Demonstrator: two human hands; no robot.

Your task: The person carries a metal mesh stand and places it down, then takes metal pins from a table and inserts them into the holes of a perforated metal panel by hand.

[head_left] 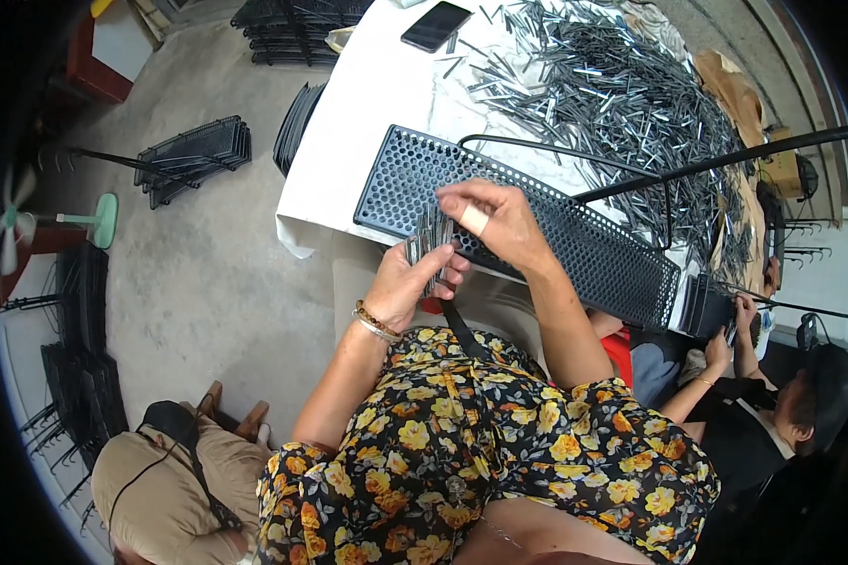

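My left hand (407,282) is closed around a bundle of thin dark metal strips (430,237), which stand roughly upright in it. Just above and to the right, my right hand (499,226) has its thumb and fingers pinched together near the tops of the strips. Whatever lies in that pinch is too small to make out. A pale bandage wraps one of its fingers. Beyond both hands, a long black perforated rack (575,240) rests slanted along the table's near edge, partly hidden by my right hand. A bent black rod frame (561,146) lies across its far side.
A large heap of loose dark strips (622,104) covers the right of the white-covered table (367,85). A phone (435,25) lies at the far edge. Black racks (193,155) are stacked on the floor to the left. Another person's hands (730,344) work at the right.
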